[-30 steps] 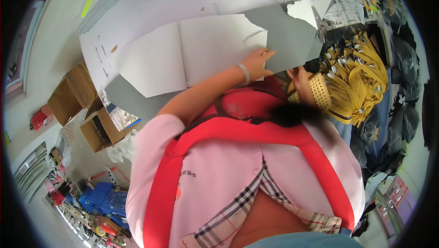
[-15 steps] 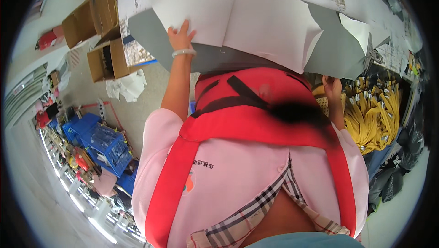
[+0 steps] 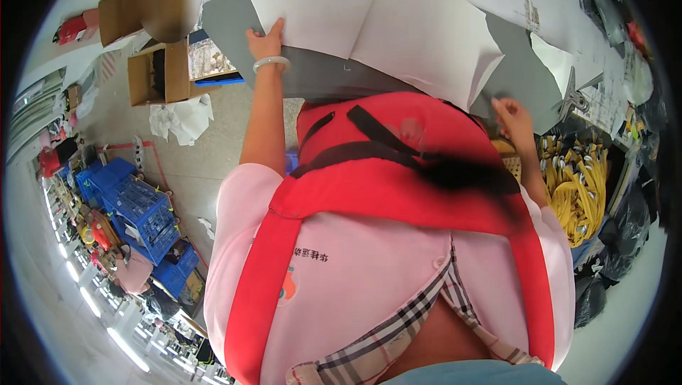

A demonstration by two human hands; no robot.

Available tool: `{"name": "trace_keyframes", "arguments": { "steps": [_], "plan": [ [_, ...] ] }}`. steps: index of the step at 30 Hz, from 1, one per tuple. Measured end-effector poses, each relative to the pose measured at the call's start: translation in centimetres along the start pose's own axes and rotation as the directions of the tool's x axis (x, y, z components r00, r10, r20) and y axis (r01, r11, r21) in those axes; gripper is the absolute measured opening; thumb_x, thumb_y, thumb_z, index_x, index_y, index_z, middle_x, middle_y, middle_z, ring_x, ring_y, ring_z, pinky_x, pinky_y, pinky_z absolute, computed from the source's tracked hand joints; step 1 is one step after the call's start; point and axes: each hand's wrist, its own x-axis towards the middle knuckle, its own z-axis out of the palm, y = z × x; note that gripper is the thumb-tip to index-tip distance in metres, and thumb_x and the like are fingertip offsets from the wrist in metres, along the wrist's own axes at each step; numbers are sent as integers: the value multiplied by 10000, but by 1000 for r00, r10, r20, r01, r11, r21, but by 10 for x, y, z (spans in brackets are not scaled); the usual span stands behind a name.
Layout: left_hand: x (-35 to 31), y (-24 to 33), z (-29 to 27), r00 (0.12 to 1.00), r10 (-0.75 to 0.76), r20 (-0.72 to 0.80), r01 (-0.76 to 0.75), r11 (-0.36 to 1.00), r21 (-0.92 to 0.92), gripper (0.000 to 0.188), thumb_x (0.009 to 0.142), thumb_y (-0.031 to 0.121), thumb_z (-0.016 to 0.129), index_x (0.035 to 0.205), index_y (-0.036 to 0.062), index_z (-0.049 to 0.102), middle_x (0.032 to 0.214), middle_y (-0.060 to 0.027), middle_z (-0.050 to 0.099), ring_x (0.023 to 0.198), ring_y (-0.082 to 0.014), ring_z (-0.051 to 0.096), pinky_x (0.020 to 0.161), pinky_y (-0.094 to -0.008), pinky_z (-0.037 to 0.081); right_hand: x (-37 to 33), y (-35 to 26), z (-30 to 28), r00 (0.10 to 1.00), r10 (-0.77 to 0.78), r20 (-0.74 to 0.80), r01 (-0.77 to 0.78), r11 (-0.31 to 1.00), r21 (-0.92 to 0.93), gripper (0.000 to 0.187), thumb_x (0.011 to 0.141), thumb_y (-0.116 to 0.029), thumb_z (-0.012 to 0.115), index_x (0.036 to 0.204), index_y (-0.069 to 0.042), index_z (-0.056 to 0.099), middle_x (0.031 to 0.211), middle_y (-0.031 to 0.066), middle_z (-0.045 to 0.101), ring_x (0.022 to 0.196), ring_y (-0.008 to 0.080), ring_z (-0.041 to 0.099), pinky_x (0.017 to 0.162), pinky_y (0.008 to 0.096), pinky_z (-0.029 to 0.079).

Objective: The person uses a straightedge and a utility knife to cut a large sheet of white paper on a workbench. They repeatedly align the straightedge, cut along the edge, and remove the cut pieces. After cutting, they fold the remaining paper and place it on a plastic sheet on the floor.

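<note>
A large grey sheet (image 3: 320,76) lies across the table in front of me, with folded white paper (image 3: 369,15) on top of it. My left hand (image 3: 266,40), a pale bangle on its wrist, grips the grey sheet's left part right at the white paper's edge. My right hand (image 3: 513,116) is slightly blurred and pinches the grey sheet's right edge with curled fingers. A red fabric piece with black straps (image 3: 398,150) bunches between my chest and the table, hiding the sheet's near edge.
Open cardboard boxes (image 3: 160,65) and crumpled white paper (image 3: 181,118) sit on the floor at left, with blue crates (image 3: 135,204) below them. Yellow straps with metal clips (image 3: 579,179) pile up at right beside black bags (image 3: 618,250). Printed sheets (image 3: 568,23) cover the far table.
The view has swung down and left. My left hand stayed at the sheet's left part, and my right hand has come up to its right edge.
</note>
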Motion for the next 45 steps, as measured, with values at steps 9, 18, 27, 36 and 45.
{"name": "trace_keyframes", "arguments": {
  "steps": [9, 18, 27, 36, 45],
  "plan": [
    [9, 11, 3, 897, 175, 407, -368, 806, 464, 367, 784, 302, 801, 1039, 42, 758, 929, -73, 750, 806, -158, 688, 772, -306, 534, 65, -8, 26, 929, -189, -320, 208, 978, 26, 425, 841, -320, 744, 1092, 6, 642, 861, 98, 681, 736, 194, 656, 644, 316, 509],
    [3, 60, 29, 786, 352, 508, -523, 817, 243, 513, 785, 355, 789, 1234, 135, 680, 1229, -129, 646, 1072, -238, 642, 934, -352, 498, 93, -79, -114, 968, -245, -53, 103, 197, 975, 248, 1005, -124, 515, 1182, 46, 549, 1015, 125, 655, 738, 183, 654, 548, 192, 557],
    [-72, 60, 38, 406, 620, 671, -913, 303, 272, 667, 747, 424, 798, 1272, 63, 598, 1256, -152, 578, 1138, -333, 581, 980, -438, 418, 79, -165, -161, 711, -687, 150, -283, -84, 955, 265, 990, -60, 436, 1182, 104, 518, 1051, 224, 611, 885, 309, 629, 651, 325, 561],
    [-27, 48, -46, 315, 806, 500, -923, 138, 359, 253, 773, 34, 643, 998, 123, 719, 868, -53, 633, 897, -268, 611, 845, -448, 410, 138, -1, -225, 790, -484, -376, 603, 725, 333, 256, 970, -78, 522, 1188, 46, 571, 1103, 131, 653, 992, 250, 647, 782, 329, 561],
    [-66, -54, -97, 516, 617, 595, -831, 191, 523, 466, 707, -17, 618, 1139, 148, 669, 1088, -76, 649, 1079, -273, 587, 960, -453, 401, 107, 87, -107, 784, -291, -549, 122, 939, -322, 447, 865, -385, 694, 943, 54, 672, 825, 184, 688, 799, 248, 648, 741, 396, 489]
  ]
}}
